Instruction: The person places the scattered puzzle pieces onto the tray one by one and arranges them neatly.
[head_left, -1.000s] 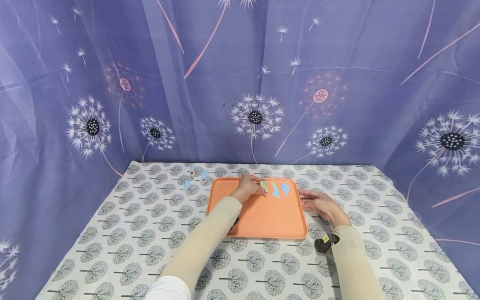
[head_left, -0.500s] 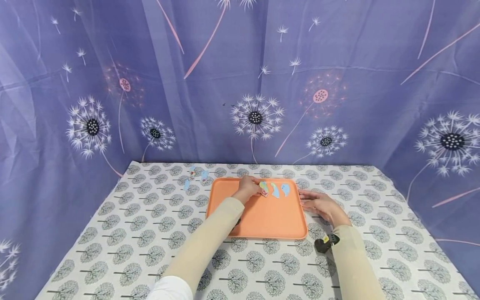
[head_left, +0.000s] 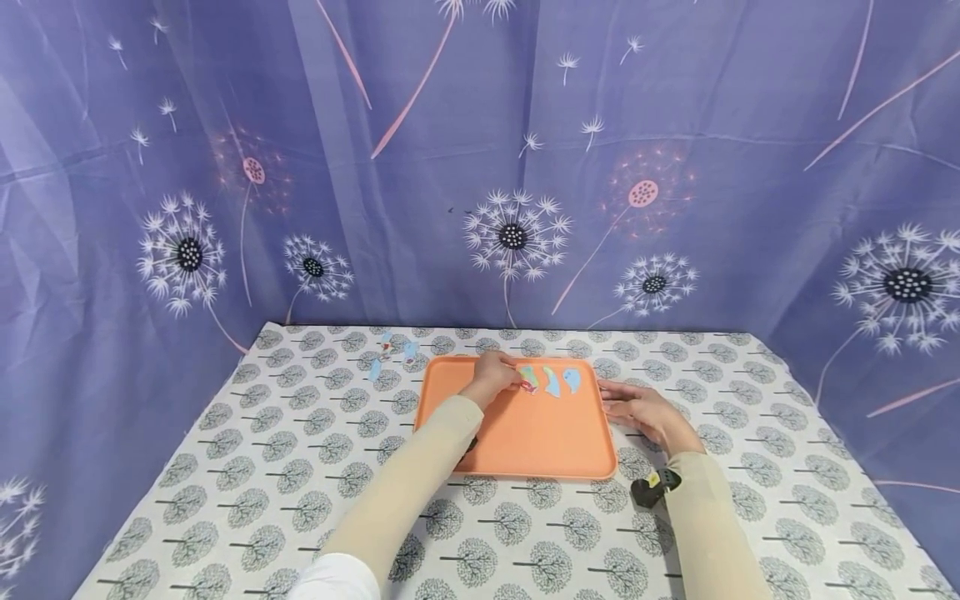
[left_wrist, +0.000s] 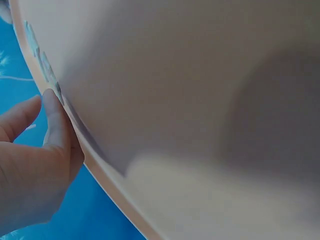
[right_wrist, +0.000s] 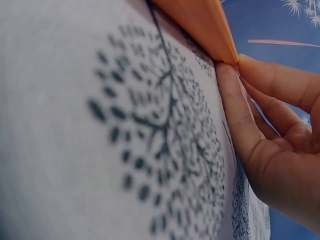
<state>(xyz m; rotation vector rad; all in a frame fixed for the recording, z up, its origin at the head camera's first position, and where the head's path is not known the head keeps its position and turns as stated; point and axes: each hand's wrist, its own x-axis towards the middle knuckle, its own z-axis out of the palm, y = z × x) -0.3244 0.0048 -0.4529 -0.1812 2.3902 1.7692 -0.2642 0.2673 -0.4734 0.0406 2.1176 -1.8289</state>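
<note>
In the head view, an orange tray (head_left: 555, 442) lies on the table. Three flat cut-out picture pieces, like puzzle pieces, line its far right part: a green and pink piece (head_left: 528, 379), a curved pale blue piece (head_left: 552, 383) and a rounder blue piece (head_left: 572, 380). My left hand (head_left: 493, 372) reaches over the tray, fingertips touching the green and pink piece. The left wrist view shows the thumb (left_wrist: 22, 117) apart from the index finger. My right hand (head_left: 641, 410) rests at the tray's right edge, and in the right wrist view its thumb and index tips touch that edge (right_wrist: 230, 50).
Several more blue pieces (head_left: 375, 369) lie on the cloth beyond the tray's far left corner. A tree-patterned cloth (head_left: 300, 467) covers the table. Behind it hangs a purple dandelion curtain (head_left: 420, 250). A black wrist camera (head_left: 651, 487) sits on the right wrist.
The green and pink piece has shifted and turned slightly under my left fingertips, which stay beside it. My right hand keeps its place at the tray's edge.
</note>
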